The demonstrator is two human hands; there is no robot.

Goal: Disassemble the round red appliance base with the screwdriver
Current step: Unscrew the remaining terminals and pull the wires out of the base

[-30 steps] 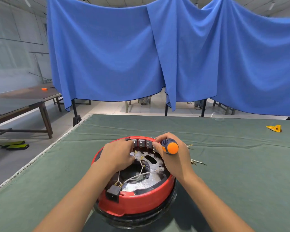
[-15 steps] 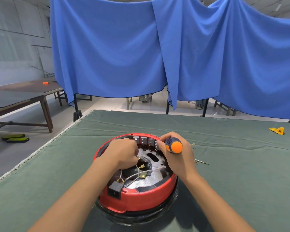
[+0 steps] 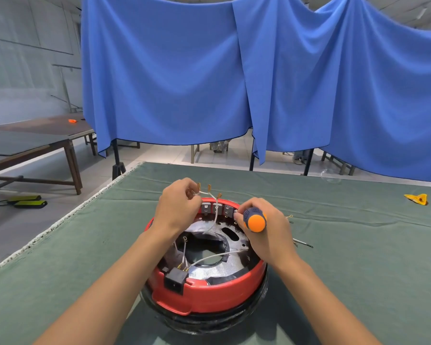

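Wires lifted clear at the far rim of the red base

The red base (image 3: pixel 207 292) sits on the green table (image 3: pixel 346 257), directly below and between both hands; the left hand (image 3: pixel 177 210) pinches white wires (image 3: pixel 210 195) above the far rim; the right hand (image 3: pixel 264 227), nearer the grey switches (image 3: pixel 217 209), grips the screwdriver (image 3: pixel 254 220), its handle end towards the camera, its tip hidden.

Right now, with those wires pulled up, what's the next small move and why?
Probably drape the white wires with brass terminals outside the far rim of the round red appliance base. The left hand pinches them above the grey switch blocks, free of those blocks, while the right hand holds the orange-capped screwdriver beside the blocks; clearing the wires likely opens tool access.
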